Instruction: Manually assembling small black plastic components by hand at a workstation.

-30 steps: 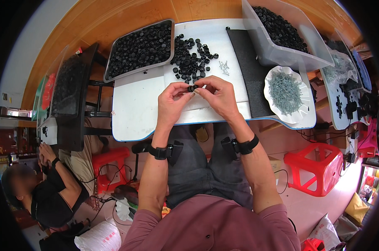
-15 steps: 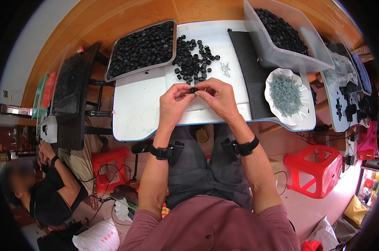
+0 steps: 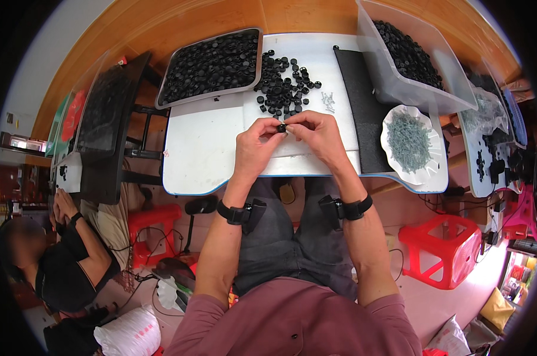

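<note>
Pinched in left fingers [image 3: 266, 125] and right fingers [image 3: 302, 118]: one black cap [image 3: 282, 128], seemingly mid-work. Loose: cap pile [image 3: 287, 91], twelve o'clock; screws [image 3: 409, 142] in white dish [image 3: 421, 177], three o'clock. Finished count: unclear.

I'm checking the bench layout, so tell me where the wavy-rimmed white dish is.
In the head view, the wavy-rimmed white dish sits toward the right end of the table, right of the right hand and just below the clear plastic bin.
</note>
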`<action>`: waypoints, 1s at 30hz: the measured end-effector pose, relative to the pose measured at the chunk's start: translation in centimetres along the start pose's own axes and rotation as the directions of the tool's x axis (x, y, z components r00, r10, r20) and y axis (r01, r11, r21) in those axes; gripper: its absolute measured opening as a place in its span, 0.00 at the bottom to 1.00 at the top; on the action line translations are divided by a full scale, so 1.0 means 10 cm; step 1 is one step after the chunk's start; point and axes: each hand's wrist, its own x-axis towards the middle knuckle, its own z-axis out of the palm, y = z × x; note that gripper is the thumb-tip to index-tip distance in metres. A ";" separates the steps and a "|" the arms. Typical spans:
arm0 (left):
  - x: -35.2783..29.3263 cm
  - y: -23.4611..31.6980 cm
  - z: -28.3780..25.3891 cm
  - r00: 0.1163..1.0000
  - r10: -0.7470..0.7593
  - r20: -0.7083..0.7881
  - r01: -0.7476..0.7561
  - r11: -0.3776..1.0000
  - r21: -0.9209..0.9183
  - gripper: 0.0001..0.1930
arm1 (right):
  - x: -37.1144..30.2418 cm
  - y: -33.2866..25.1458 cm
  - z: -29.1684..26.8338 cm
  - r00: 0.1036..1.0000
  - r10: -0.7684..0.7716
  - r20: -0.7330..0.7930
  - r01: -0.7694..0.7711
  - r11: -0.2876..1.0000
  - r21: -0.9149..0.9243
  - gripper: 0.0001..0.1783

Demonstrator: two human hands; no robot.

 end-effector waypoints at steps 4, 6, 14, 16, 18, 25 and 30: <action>0.00 -0.02 -0.01 0.997 0.080 -0.003 -0.079 0.987 0.138 0.14 | 0.09 -0.07 -0.05 0.992 0.081 0.099 -0.084 0.996 0.035 0.07; -0.01 -0.02 -0.01 0.996 0.090 0.003 -0.089 0.983 0.161 0.15 | 0.10 -0.08 -0.06 0.987 0.112 0.119 -0.116 0.993 0.027 0.07; -0.01 -0.02 -0.02 0.999 0.040 0.009 -0.041 0.988 0.148 0.14 | 0.07 -0.08 -0.02 0.995 0.064 0.078 -0.058 0.995 -0.077 0.07; -0.01 -0.02 -0.02 0.999 0.033 0.008 -0.034 0.990 0.137 0.13 | 0.04 -0.07 0.00 0.997 0.032 0.070 -0.026 0.996 -0.085 0.07; -0.01 -0.02 -0.02 1.000 0.024 0.007 -0.024 0.992 0.127 0.13 | 0.04 -0.06 0.00 0.998 0.002 0.064 0.004 0.996 -0.094 0.07; -0.01 -0.03 0.00 0.995 0.097 0.011 -0.098 0.980 0.176 0.12 | 0.01 -0.01 0.02 0.995 -0.098 0.033 0.103 0.979 -0.178 0.08; -0.01 -0.02 -0.02 0.996 0.085 0.028 -0.089 0.978 0.188 0.14 | -0.01 0.04 0.02 0.978 -0.200 0.053 0.207 0.955 -0.214 0.09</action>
